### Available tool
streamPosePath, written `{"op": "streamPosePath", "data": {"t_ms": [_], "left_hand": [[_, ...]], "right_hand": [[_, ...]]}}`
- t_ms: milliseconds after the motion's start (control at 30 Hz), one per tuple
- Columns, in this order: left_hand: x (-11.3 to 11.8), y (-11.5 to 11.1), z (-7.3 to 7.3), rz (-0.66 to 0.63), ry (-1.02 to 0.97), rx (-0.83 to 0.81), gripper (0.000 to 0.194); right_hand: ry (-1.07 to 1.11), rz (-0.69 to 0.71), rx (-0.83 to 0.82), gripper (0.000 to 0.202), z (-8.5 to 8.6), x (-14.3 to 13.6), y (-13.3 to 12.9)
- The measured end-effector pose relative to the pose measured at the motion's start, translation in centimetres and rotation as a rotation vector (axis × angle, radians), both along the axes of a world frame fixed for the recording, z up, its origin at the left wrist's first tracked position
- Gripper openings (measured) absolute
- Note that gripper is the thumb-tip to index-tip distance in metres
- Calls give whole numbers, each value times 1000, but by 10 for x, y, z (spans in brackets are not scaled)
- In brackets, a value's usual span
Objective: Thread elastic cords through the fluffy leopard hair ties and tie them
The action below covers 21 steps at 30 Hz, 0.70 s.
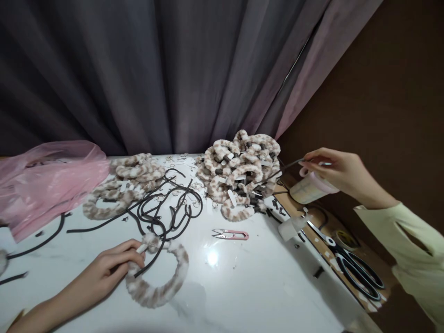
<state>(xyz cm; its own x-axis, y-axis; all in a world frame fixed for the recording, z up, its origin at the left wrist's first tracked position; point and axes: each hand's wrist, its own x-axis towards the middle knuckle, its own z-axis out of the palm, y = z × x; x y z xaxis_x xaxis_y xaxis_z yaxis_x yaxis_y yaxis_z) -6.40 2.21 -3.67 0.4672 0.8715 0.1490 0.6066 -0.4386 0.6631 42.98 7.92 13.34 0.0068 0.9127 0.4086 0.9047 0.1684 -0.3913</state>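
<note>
At the far left, a pink plastic bag lies on the white counter, with lengths of black cord in front of it. Beside the bag, a small group of fluffy rings, mottled brown and white, lies in front of the dark curtain.

The left hand rests low on the counter. Its grip is closed, fingers and thumb together on the upper left part of a single fluffy ring, at a white tag. This ring lies flat; a tangle of black cord extends behind it, one end crossing over its upper left side. Small metal fittings are scattered near the cords.

Right of the held ring lies a pair of pink-handled snips, blades pointing left. Behind the snips stands a large heap of fluffy rings, with white tags and dark pieces among them.

The right hand is raised at the right of the heap. Its grip is pinched shut on a thin dark strand, which runs toward the heap. A lidded cup is beneath this hand. Nearer, black-handled scissors lie beside a tape roll.
</note>
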Motion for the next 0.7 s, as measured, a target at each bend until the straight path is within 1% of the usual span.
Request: {"op": "streamPosePath", "data": {"t_ms": [67,167,300,367,467,533,633,667,700], "left_hand": [[1,-1,0,0,2,-2,34],[1,0,1,-13,4,-20,34],[-2,2,1,-47,2,-50,34],[-3,3,1,-77,11,-60,32],[-5,4,0,-64,11,-57,32],[-6,5,0,-65,15,-63,31],[-7,7,2,-124,32,-90,27],[-7,7,2,-135,32,-96,27],[-7,7,3,-135,26,-95,28]], "right_hand": [[43,20,14,35,13,-17,-2],[61,34,-4,31,24,-35,2],[189,62,38,24,33,-46,16],[214,65,54,18,38,-52,24],[266,54,73,12,51,-63,30],[302,55,189,11,62,-71,30],[309,70,445,13,85,-82,24],[329,96,481,15,93,-84,20],[369,142,474,16,101,-87,17]]}}
